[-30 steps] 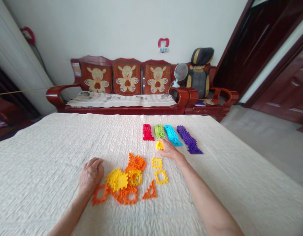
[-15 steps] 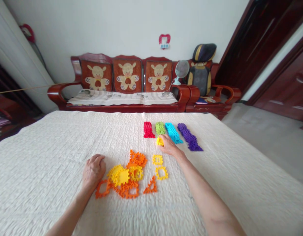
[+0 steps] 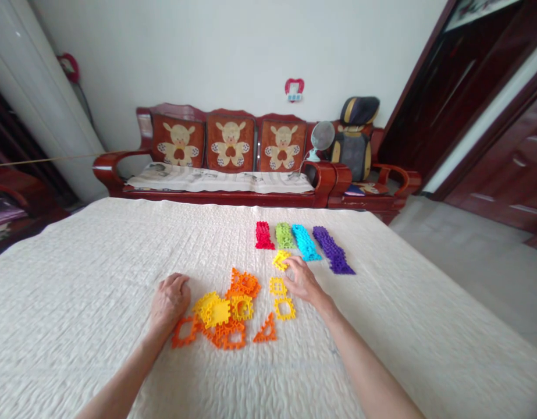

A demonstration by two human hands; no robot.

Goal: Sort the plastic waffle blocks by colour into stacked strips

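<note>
My right hand [image 3: 303, 280] is just above the cloth, thumb and forefinger apart, its fingertips at the edge of a yellow plastic building piece [image 3: 280, 260]. Toward me lie a yellow window-shaped piece [image 3: 277, 286] and a yellow square frame [image 3: 284, 309], in a rough column with it. My left hand [image 3: 170, 298] rests on the cloth with fingers curled in, left of a loose heap of yellow pieces [image 3: 216, 312] and orange pieces [image 3: 233, 337]. Its wrist is close to an orange square frame [image 3: 184, 331]. An orange triangle [image 3: 266, 330] lies apart, right of the heap.
Beyond my right hand stand rows of red pieces [image 3: 263, 235], green pieces [image 3: 284, 235], light blue pieces [image 3: 306, 243] and purple pieces [image 3: 333, 250]. A quilted white cloth [image 3: 98, 279] covers the table. Behind it are a wooden sofa [image 3: 120, 166] and a small fan [image 3: 323, 137].
My right hand has drawn back toward me and a little right, its fingers parting from the yellow piece, which now lies on the cloth. My left hand stays put. The view has tilted slightly.
</note>
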